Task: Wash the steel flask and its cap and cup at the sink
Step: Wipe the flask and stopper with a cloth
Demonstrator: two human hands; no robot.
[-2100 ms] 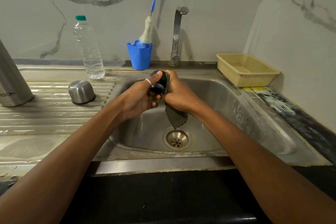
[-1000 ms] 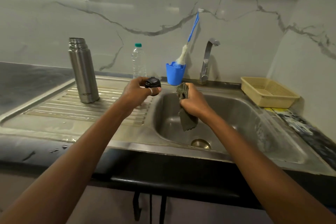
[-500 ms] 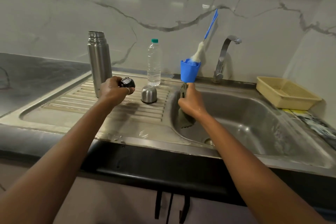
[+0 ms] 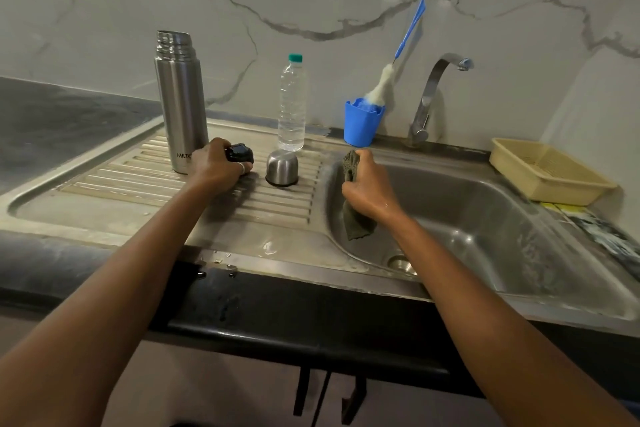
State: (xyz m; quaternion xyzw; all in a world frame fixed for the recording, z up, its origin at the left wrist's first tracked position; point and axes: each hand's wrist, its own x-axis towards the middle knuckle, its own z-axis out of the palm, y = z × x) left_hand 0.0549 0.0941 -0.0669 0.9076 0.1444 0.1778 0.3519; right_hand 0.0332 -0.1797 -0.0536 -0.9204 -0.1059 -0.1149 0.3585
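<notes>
Left hand (image 4: pixel 215 168) grips black cap (image 4: pixel 239 153) on drainboard (image 4: pixel 138 180), betw. flask (image 4: pixel 180 100) & cup (image 4: pixel 282 167); right hand (image 4: pixel 367 189) clutches cloth (image 4: pixel 356 224) over sink (image 4: pixel 485 218).

Left hand (image 4: pixel 214 166) gripping cap (image 4: pixel 239 153), right hand (image 4: pixel 367 189) clutching cloth (image 4: pixel 356 222)

silver steel flask (image 4: pixel 180 97), black round cap (image 4: pixel 239 153), grey-green cloth (image 4: pixel 353 218), bright blue plastic holder cup (image 4: pixel 362 125), pale yellow lattice-patterned basket (image 4: pixel 550 172), grey-veined white marble wall (image 4: pixel 311 3).

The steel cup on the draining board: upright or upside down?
Upside down. The steel cup shows its closed domed base on top, its rim down on the ribbed draining board.
</notes>
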